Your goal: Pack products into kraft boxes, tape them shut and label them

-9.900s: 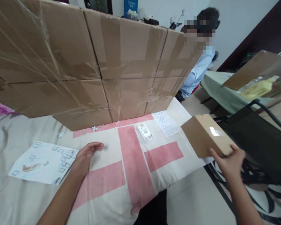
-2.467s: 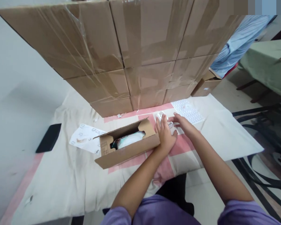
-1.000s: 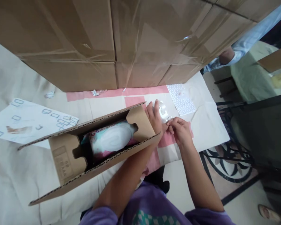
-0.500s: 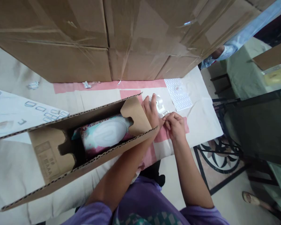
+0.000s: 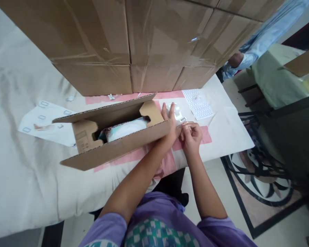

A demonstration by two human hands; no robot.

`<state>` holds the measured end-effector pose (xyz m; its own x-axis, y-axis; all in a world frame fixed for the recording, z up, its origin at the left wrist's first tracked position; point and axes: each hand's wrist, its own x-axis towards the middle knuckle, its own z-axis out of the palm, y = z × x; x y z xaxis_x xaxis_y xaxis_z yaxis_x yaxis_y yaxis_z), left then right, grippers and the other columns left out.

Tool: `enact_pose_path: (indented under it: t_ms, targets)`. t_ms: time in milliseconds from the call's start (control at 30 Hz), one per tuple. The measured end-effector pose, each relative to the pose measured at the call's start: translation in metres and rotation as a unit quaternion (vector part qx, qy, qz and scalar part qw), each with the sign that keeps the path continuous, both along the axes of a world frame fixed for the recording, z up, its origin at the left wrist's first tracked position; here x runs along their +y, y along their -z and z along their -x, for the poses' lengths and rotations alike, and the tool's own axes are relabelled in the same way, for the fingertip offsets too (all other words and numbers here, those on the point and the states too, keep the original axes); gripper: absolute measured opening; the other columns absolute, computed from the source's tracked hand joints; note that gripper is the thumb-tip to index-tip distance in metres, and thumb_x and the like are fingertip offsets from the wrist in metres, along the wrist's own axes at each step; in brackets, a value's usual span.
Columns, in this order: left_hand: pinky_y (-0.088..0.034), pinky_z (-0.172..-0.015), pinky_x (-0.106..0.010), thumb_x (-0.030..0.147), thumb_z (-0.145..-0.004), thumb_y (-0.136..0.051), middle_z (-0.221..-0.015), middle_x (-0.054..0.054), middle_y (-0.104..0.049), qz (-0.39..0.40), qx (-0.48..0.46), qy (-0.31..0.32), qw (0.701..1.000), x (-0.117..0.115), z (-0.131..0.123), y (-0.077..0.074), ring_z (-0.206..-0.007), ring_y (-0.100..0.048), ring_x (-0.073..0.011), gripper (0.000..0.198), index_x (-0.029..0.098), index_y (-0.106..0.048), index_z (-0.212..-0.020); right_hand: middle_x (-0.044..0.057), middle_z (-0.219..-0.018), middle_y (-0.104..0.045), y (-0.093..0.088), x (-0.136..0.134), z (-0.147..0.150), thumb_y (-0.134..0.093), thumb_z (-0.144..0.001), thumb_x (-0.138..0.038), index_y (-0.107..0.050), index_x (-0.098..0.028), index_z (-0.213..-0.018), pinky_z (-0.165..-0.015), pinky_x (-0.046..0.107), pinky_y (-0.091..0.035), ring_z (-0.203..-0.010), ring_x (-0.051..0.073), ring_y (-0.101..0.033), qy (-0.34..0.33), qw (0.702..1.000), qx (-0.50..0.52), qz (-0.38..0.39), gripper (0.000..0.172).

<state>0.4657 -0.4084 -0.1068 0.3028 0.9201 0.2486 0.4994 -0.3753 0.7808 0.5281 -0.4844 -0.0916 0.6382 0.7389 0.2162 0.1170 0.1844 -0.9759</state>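
Note:
A small white tape dispenser (image 5: 178,113) lies on the cloth-covered table. My left hand (image 5: 172,121) reaches past the box and holds the dispenser's left side, fingers extended along it. My right hand (image 5: 192,135) is closed in a pinch at the dispenser's near end, on what looks like the tape's end; the tape itself hardly shows. Left of my hands stands an open cardboard box (image 5: 118,147) with its long flaps up. Inside it lies a soft pack with a white lid (image 5: 127,129), partly hidden by the near flap.
Stacked, taped cartons (image 5: 154,44) rise behind the table's middle. A sticker sheet (image 5: 197,104) lies right of the dispenser, a larger printed sheet (image 5: 45,118) left of the box. Another person's sleeve (image 5: 262,41) shows at upper right, near a green-covered table (image 5: 275,79).
The view has shifted, so the box appears smaller and its near flap covers more of the pack. My hands stay at the dispenser, the right one still pinching.

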Motion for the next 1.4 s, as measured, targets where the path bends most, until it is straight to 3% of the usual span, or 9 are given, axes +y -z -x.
enact_pose_path:
  t_ms: [300, 500, 667, 867, 1000, 1100, 1200, 1300, 1400]
  targets:
    - [-0.049, -0.110, -0.033, 0.011, -0.090, -0.051, -0.142, -0.014, -0.056, 0.019, -0.216, 0.050, 0.975, -0.045, 0.022, -0.011, -0.131, -0.058, -0.0196, 0.051, 0.020, -0.044, -0.140, 0.000, -0.087, -0.071, -0.003, -0.011, 0.001, -0.073, -0.086, -0.050, -0.056, -0.027, -0.095, -0.047, 0.027, -0.040, -0.047, 0.009, -0.047, -0.016, 1.000, 0.025, -0.001, 0.029]
    - [-0.055, -0.094, -0.031, 0.024, -0.093, -0.060, -0.122, -0.010, -0.065, 0.094, -0.270, 0.075, 0.955, -0.077, 0.062, -0.037, -0.105, -0.066, -0.0179, 0.039, 0.021, -0.054, -0.131, -0.003, -0.071, -0.064, -0.013, -0.026, 0.011, -0.078, -0.082, -0.048, -0.061, -0.028, -0.092, -0.043, 0.025, -0.036, -0.045, 0.010, -0.046, -0.078, 0.995, 0.068, -0.001, 0.028]
    - [-0.048, -0.062, -0.022, 0.034, -0.090, -0.070, -0.075, 0.004, -0.056, 0.165, -0.247, 0.091, 0.950, -0.095, 0.116, -0.060, -0.064, -0.054, -0.0109, 0.037, 0.020, -0.063, -0.124, -0.001, -0.072, -0.064, -0.024, -0.062, 0.034, -0.074, -0.088, -0.043, -0.068, -0.026, -0.088, -0.043, 0.026, -0.037, -0.044, 0.009, -0.046, -0.185, 0.982, 0.045, 0.014, 0.019]
    - [-0.040, -0.055, -0.022, 0.026, -0.092, -0.070, -0.061, 0.006, -0.052, -0.004, -0.215, 0.049, 0.975, -0.112, 0.170, -0.064, -0.056, -0.048, -0.0090, 0.010, 0.021, -0.071, -0.083, 0.004, -0.081, -0.070, -0.040, -0.079, 0.064, -0.064, -0.097, -0.033, -0.070, -0.023, -0.092, -0.062, 0.026, -0.052, -0.069, 0.014, -0.066, -0.374, 0.926, -0.018, 0.055, 0.013]
    - [-0.042, -0.055, -0.024, 0.018, -0.093, -0.066, -0.065, 0.004, -0.057, -0.147, -0.200, 0.009, 0.969, -0.116, 0.191, -0.063, -0.057, -0.049, -0.0105, 0.007, 0.022, -0.069, -0.088, -0.003, -0.072, -0.068, -0.044, -0.068, 0.083, -0.063, -0.096, -0.041, -0.059, -0.025, -0.113, -0.042, 0.021, -0.041, -0.042, 0.008, -0.051, -0.438, 0.884, 0.109, 0.121, 0.024]
    - [-0.046, -0.058, -0.027, 0.019, -0.095, -0.061, -0.070, 0.001, -0.062, -0.234, -0.206, -0.015, 0.950, -0.113, 0.207, -0.071, -0.062, -0.054, -0.0133, 0.006, 0.023, -0.065, -0.093, -0.007, -0.064, -0.066, -0.043, -0.058, 0.089, -0.064, -0.093, -0.042, -0.048, -0.026, -0.123, -0.035, 0.019, -0.031, -0.033, 0.007, -0.040, -0.417, 0.882, 0.156, 0.152, 0.037]
    - [-0.046, -0.057, -0.027, 0.020, -0.095, -0.063, -0.071, 0.001, -0.062, -0.264, -0.193, -0.047, 0.944, -0.103, 0.223, -0.087, -0.063, -0.055, -0.0134, 0.005, 0.023, -0.065, -0.092, -0.006, -0.061, -0.064, -0.050, -0.052, 0.084, -0.065, -0.092, -0.037, -0.054, -0.024, -0.116, -0.041, 0.020, -0.037, -0.041, 0.010, -0.048, -0.345, 0.928, 0.097, 0.104, 0.028]
    - [-0.044, -0.055, -0.025, 0.019, -0.093, -0.066, -0.072, 0.002, -0.062, -0.263, -0.183, -0.066, 0.945, -0.086, 0.238, -0.103, -0.062, -0.054, -0.0117, 0.003, 0.022, -0.067, -0.093, 0.001, -0.075, -0.070, -0.075, -0.043, 0.077, -0.067, -0.092, -0.028, -0.063, -0.025, -0.108, -0.064, 0.030, -0.054, -0.067, 0.016, -0.065, -0.243, 0.968, -0.060, -0.022, 0.017]
    - [-0.045, -0.058, -0.024, 0.020, -0.092, -0.069, -0.071, 0.003, -0.061, -0.244, -0.183, -0.069, 0.950, -0.068, 0.250, -0.117, -0.064, -0.055, -0.0110, 0.004, 0.022, -0.069, -0.095, 0.006, -0.110, -0.074, -0.114, -0.020, 0.075, -0.069, -0.090, -0.028, -0.065, -0.030, -0.119, -0.097, 0.046, -0.055, -0.107, 0.026, -0.070, -0.214, 0.935, -0.251, -0.132, 0.029]
